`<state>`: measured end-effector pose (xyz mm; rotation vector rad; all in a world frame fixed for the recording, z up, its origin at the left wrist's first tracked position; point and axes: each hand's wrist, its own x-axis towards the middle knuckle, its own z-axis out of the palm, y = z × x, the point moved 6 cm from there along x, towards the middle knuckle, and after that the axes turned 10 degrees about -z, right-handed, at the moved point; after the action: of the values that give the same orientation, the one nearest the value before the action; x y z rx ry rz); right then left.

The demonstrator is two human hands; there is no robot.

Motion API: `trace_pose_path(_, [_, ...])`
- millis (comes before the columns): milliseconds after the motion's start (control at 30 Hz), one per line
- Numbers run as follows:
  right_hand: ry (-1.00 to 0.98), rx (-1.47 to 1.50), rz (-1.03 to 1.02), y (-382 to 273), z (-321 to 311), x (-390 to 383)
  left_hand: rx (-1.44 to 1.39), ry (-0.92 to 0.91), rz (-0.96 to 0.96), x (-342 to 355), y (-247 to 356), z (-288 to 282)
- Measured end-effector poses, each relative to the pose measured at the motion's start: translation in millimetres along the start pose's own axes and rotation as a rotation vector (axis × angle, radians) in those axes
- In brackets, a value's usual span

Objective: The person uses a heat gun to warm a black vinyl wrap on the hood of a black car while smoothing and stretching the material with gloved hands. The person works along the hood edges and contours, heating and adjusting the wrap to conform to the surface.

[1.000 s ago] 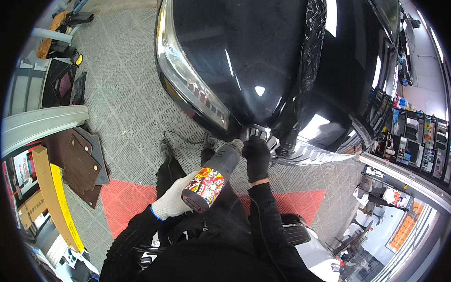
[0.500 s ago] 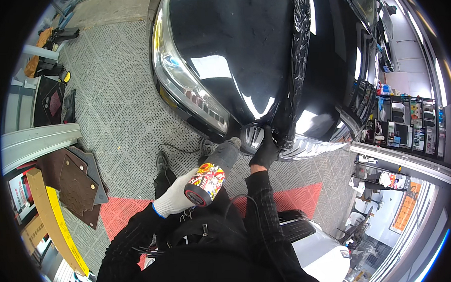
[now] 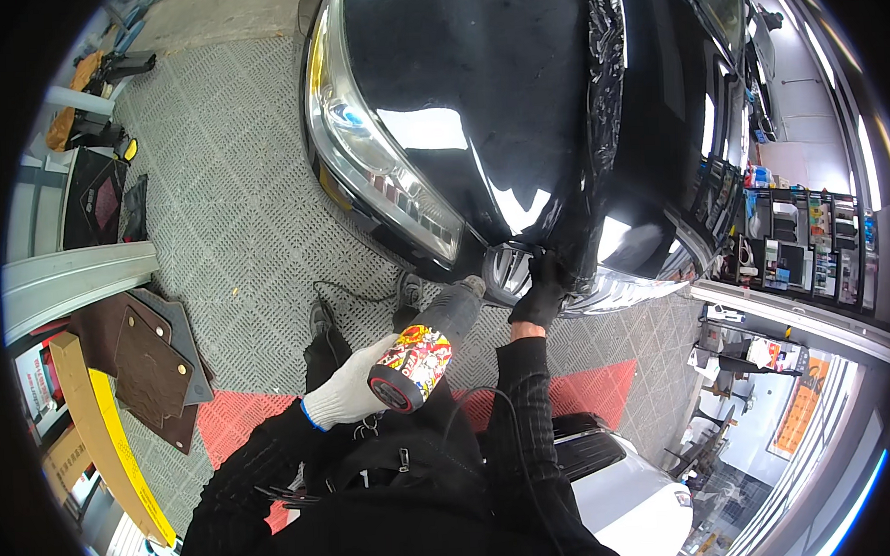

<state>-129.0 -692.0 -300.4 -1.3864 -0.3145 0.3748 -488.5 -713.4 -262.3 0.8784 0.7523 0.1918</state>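
While the left hand (image 3: 351,387) is holding the heat gun (image 3: 418,357), the right hand (image 3: 539,296) is sitting by the badge (image 3: 509,273)

Looking down from the head camera (only view going), we're seeing the nose of a black car (image 3: 457,52) filling the top middle. What's looking like a bunched strip of dark, shiny film (image 3: 607,86) is running down its hood toward the badge, with the headlight (image 3: 383,172) sitting off to the left. The left hand, white-gloved, is wrapping around the stickered body of the gun, and the nozzle (image 3: 473,289) is pointing at the badge from just beside it. Both hands are working apart. The right one, black-gloved, is covering the badge's right edge in this view, so I can't tell if its fingers are pinching anything.

My read: the person is doing the warm-and-work step, softening film near the badge while the other hand is tending it. Next move, I'd say, is calling for light finger pressure and a nozzle that isn't lingering, or film and glove are risking too much heat.
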Motion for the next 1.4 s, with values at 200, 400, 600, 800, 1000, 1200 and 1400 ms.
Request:
trace_pose_path(200, [-0.030,-0.002,0.040,3,-9,9,-0.160,0.032,0.027,-1,-2,2])
trace_pose_path(400, [-0.085,-0.114,0.087,-7,-5,-1,-0.119,0.037,-0.039,1,-7,3])
trace_pose_path(600, [-0.025,-0.065,0.110,-17,5,-8,-0.056,0.041,0.027,0,-2,5])
trace_pose_path(800, [-0.087,0.025,0.139,-16,-2,-12,-0.154,0.016,-0.016,-5,0,7])
trace_pose_path(1000, [-0.056,-0.093,-0.005,9,-8,-14,-0.187,-0.049,-0.036,-8,-2,4])
trace_pose_path(1200, [-0.218,-0.487,-0.344,-4,10,-24,-0.649,-0.092,-0.235,-15,-14,-19])
trace_pose_path(1400, [-0.001,-0.805,-0.260,-35,45,-22,-1.174,-0.549,-0.160,-11,7,-32])
